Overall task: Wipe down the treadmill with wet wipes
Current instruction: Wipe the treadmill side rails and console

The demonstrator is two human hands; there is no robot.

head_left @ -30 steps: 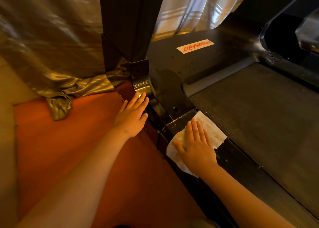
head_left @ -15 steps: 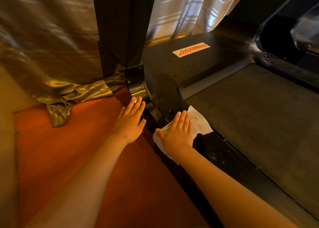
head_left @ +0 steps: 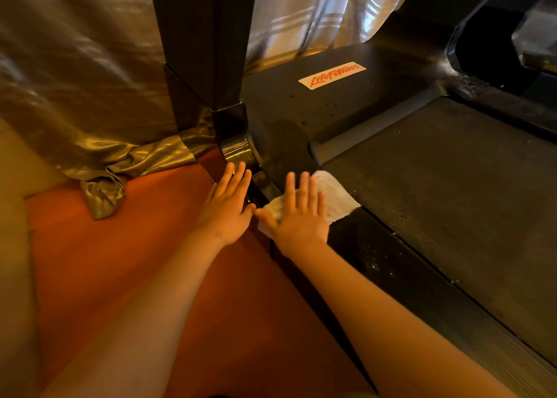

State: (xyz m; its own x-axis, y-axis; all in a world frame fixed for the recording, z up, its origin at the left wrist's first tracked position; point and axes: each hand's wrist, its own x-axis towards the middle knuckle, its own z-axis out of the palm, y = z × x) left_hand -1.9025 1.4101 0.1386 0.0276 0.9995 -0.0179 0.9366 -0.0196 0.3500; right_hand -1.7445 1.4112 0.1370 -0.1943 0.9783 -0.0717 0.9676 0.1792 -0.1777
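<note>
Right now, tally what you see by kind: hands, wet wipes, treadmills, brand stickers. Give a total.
Hands: 2, left hand and right hand
Wet wipes: 1, the wet wipe under the right hand
Treadmills: 1, the treadmill
Brand stickers: 1, the brand sticker
Total: 5
</note>
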